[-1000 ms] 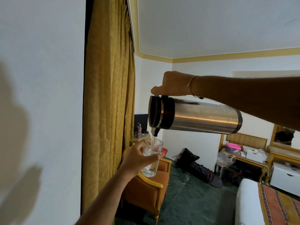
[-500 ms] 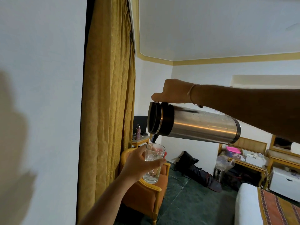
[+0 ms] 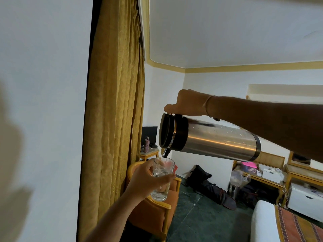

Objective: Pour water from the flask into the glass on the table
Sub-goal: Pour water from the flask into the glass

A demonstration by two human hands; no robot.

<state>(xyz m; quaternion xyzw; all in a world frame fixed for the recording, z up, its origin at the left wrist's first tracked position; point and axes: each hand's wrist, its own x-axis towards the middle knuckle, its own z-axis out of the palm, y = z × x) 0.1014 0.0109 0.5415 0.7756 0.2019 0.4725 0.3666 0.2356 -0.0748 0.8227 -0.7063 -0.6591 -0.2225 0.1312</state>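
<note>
— How was the right hand [image 3: 187,103] seen?

— It was closed over the top of the stainless-steel flask [image 3: 209,139], which was held tipped nearly level, black lid to the left, spout downward.

— And the left hand [image 3: 148,180]?

— It was wrapped around a clear glass [image 3: 161,180], held upright in the air just under the spout. Water was seen in the glass.

— Where was all this placed?

— In front of a mustard curtain [image 3: 113,102], above an orange armchair [image 3: 157,212]. A small side table [image 3: 148,154] was seen beyond, well apart from the glass.
</note>
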